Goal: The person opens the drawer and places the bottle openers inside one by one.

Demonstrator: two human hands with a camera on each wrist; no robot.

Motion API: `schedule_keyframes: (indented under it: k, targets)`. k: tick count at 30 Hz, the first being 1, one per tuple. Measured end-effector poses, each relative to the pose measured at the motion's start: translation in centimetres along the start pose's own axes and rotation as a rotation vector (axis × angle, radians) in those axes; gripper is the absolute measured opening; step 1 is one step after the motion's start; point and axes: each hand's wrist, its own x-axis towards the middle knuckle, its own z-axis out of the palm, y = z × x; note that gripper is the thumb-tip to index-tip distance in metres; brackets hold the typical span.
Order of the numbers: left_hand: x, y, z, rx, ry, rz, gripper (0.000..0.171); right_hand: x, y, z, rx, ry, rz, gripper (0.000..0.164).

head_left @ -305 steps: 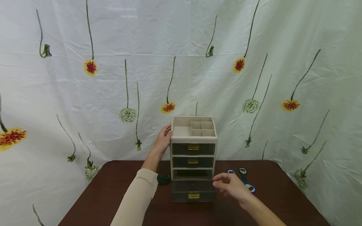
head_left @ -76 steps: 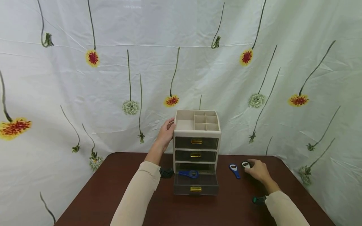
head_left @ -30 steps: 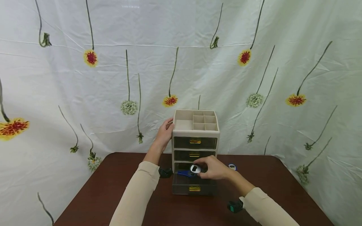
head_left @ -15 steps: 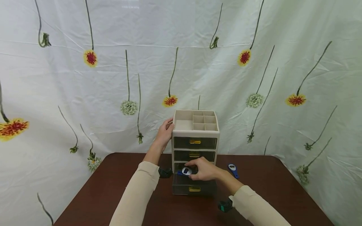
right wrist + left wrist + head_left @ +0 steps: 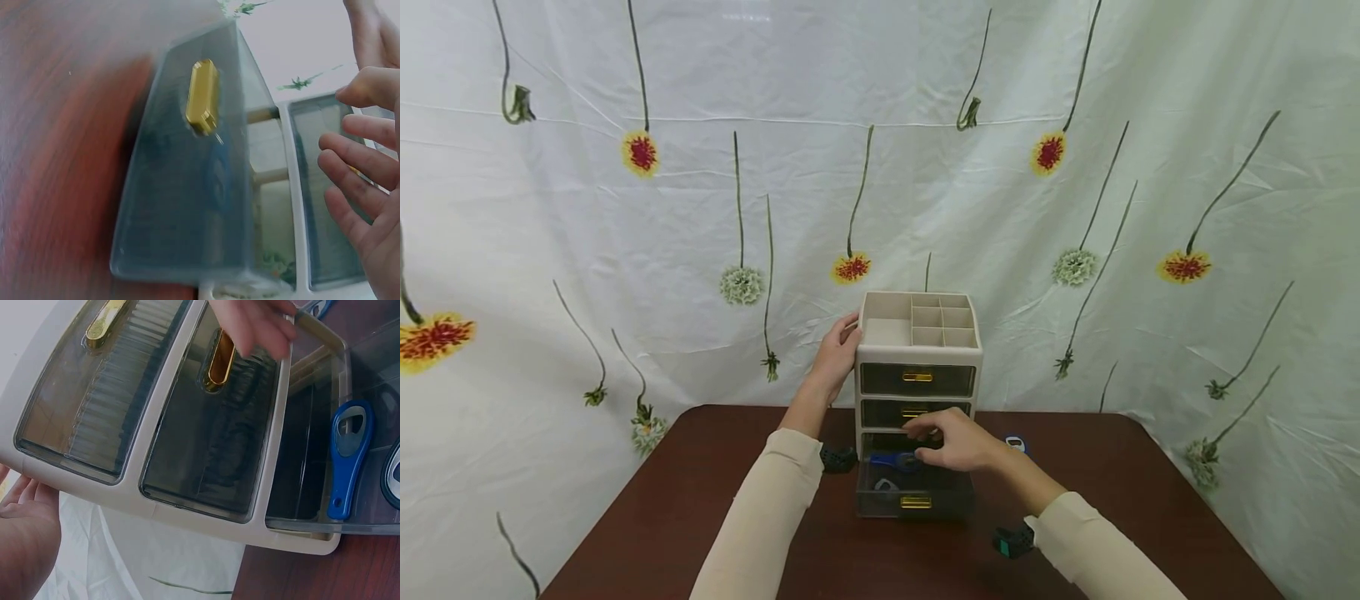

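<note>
A cream desktop drawer organizer (image 5: 917, 354) with dark see-through drawers and gold handles stands on the table. Its lowest drawer (image 5: 951, 505) is pulled out. Inside that drawer lie a blue bottle opener (image 5: 351, 450) and, nearer its front, a dark one with a pale oval plate, a black bottle opener (image 5: 392, 478), cut off by the left wrist view's edge. My left hand (image 5: 835, 358) rests against the organizer's upper left side. Over the open drawer hovers my right hand (image 5: 958, 442), fingers apart and holding nothing.
Another blue bottle opener (image 5: 1016, 443) lies on the brown table (image 5: 1120, 492) to the right, partly hidden behind my right hand and forearm. A pale flowered cloth (image 5: 805, 75) hangs behind the table. The organizer's top has divided compartments.
The right hand brought the black bottle opener from the table into the drawer, let go of it and rose slightly rightward. Earlier, the first blue one also went in. The left hand stays put.
</note>
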Motion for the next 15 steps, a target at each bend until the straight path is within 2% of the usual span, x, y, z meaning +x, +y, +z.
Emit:
schedule_keyframes:
  k: [9, 15]
  targets:
    - [0.2, 0.0, -0.1, 0.009, 0.0, -0.02, 0.047, -2.3, 1.1, -2.7, -0.006, 0.067, 0.042, 0.039]
    - [0.3, 0.0, -0.1, 0.018, 0.001, -0.033, 0.047, -3.9, 2.5, -3.8, -0.01, 0.109, 0.057, 0.034]
